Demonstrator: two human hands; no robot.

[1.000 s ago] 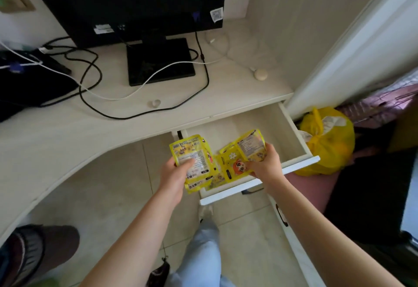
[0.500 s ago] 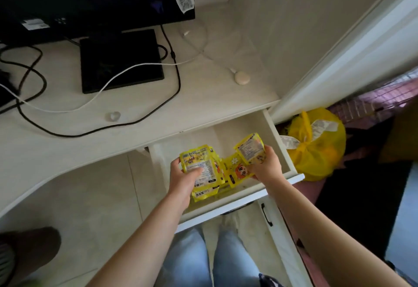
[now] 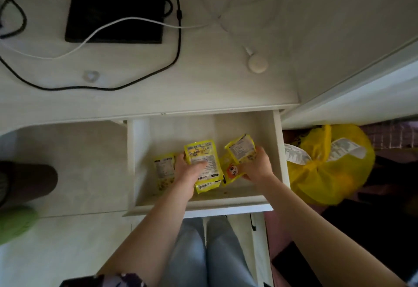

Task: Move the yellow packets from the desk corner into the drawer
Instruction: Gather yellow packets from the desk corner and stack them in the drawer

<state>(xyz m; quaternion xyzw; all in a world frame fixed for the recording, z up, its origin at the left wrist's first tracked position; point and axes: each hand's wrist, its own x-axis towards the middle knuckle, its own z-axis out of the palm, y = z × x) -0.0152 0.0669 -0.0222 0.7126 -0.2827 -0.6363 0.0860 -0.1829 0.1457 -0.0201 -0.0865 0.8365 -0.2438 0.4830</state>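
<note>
Inside the open drawer [image 3: 277,151], left hand [image 3: 188,171] and right hand [image 3: 257,168] each grip yellow packets [image 3: 203,159].

One head-worn wide-angle view looks steeply down from above and close in, over the open drawer [image 3: 204,200], with the table [image 3: 203,87] edge ahead and floor [image 3: 74,169] below.

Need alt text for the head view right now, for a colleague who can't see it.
Both hands hold yellow packets low inside the open drawer: left hand on one bunch, right hand on another. Cables cross the desk above.
</note>
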